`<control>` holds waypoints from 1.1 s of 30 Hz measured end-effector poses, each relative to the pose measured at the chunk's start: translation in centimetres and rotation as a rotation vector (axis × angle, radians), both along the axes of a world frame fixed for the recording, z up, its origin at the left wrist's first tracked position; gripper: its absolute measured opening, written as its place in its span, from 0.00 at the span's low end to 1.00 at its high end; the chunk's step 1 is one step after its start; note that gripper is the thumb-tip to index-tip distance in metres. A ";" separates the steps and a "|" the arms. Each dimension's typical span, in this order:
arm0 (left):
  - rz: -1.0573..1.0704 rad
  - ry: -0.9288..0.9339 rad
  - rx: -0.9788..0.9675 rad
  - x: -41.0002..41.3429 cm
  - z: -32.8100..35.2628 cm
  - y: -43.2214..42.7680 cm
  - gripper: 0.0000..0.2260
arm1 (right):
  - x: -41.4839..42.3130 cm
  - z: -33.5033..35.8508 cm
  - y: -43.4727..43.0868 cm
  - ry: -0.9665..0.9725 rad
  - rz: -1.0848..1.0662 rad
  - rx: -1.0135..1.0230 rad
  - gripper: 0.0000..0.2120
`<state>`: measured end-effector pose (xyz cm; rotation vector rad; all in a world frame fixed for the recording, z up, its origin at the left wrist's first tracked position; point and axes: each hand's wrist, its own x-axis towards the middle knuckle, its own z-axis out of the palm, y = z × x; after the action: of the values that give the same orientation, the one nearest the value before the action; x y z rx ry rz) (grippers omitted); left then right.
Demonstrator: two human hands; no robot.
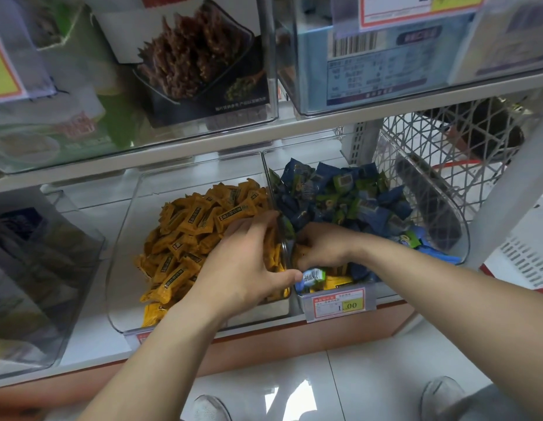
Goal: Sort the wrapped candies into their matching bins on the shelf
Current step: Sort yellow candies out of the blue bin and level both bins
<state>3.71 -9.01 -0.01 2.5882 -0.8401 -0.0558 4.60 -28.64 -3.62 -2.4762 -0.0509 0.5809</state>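
Two clear bins stand side by side on the lower shelf. The left bin (124, 238) holds yellow wrapped candies (185, 235). The right bin (458, 226) holds blue and green wrapped candies (343, 196), with a few yellow candies (337, 281) at its front. My left hand (242, 268) lies spread over the right side of the yellow bin, its thumb tip touching a blue-green candy (313, 276) at the right bin's front edge. My right hand (321, 247) reaches into the front of the right bin, fingers curled down around yellow candy there.
A price tag (340, 303) hangs on the right bin's front. The upper shelf (203, 147) overhangs closely with clear bins of boxed snacks. A white mesh side panel (446, 138) bounds the right. Another clear bin (36, 268) sits at the left. My shoes (209, 408) show on the tiled floor.
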 end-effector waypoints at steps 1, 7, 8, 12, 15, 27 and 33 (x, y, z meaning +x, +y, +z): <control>-0.002 0.003 -0.002 0.0 0.0 0.0 0.43 | 0.1 0.3 -0.4 -0.022 -0.042 0.030 0.20; 0.000 0.037 -0.026 0.3 0.2 0.2 0.41 | 0.0 2.5 -3.1 -0.149 -0.194 0.251 0.07; 0.006 0.043 -0.029 0.3 0.2 0.1 0.41 | -0.1 2.7 -3.5 -0.172 -0.211 0.256 0.07; 0.064 0.016 -0.048 0.3 0.2 -0.5 0.36 | -0.3 3.5 -4.7 -0.250 -0.303 0.317 0.08; 0.116 -0.139 -0.086 -0.2 0.4 -1.9 0.33 | -0.5 3.9 -5.3 -0.302 -0.374 0.370 0.07; 0.105 -0.182 -0.187 0.4 -0.3 -7.1 0.32 | -1.6 5.6 -6.2 -0.448 -0.574 0.598 0.05; 0.037 0.042 -0.470 0.4 0.7 -7.4 0.41 | -1.9 6.3 -3.7 -0.315 -0.608 0.929 0.04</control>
<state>4.08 -16.44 0.72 2.1519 -0.6924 0.0882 2.74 -32.33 2.70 -1.5242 0.2471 -0.1074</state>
